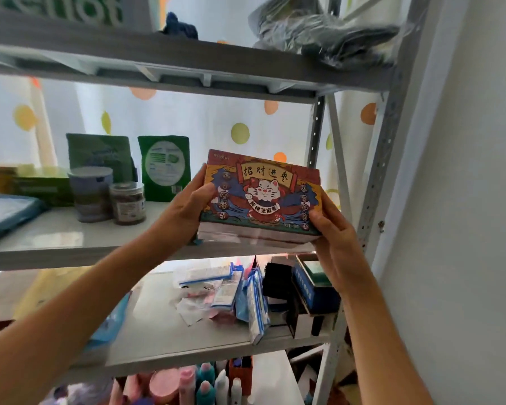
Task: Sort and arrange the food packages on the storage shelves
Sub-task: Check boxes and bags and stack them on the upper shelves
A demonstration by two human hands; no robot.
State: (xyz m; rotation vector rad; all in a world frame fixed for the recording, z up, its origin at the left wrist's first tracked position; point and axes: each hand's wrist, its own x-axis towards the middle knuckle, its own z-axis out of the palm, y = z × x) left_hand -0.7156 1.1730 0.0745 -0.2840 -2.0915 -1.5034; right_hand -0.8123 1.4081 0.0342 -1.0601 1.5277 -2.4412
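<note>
Two bare forearms reach up from the bottom edge toward a metal shelving unit. Left hand (pixel 192 206) grips the left end of a colourful cat-printed box (pixel 262 197), thumb on the front face and fingers curled behind. Right hand (pixel 335 229) grips the box's lower right corner the same way. Holding both ends probably keeps the wide, flat box level and its printed face toward the person, so it can be read and steered.

Held at centre frame, the box sits in front of the right end of the middle shelf (pixel 70 238), its bottom edge about level with the shelf's front lip; whether it touches the shelf cannot be told. That open stretch of shelf looks like its likely landing spot.

At 9 o'clock from the box, on the same shelf, stand two green pouches (pixel 162 168) upright at the back, with a tin can (pixel 91 194) and a small jar (pixel 127 203) in front of them, shorter items forward so each stays visible. Flat packs lie further left.

At 6 o'clock, the lower shelf (pixel 187 346) carries loose packets and dark boxes.
</note>
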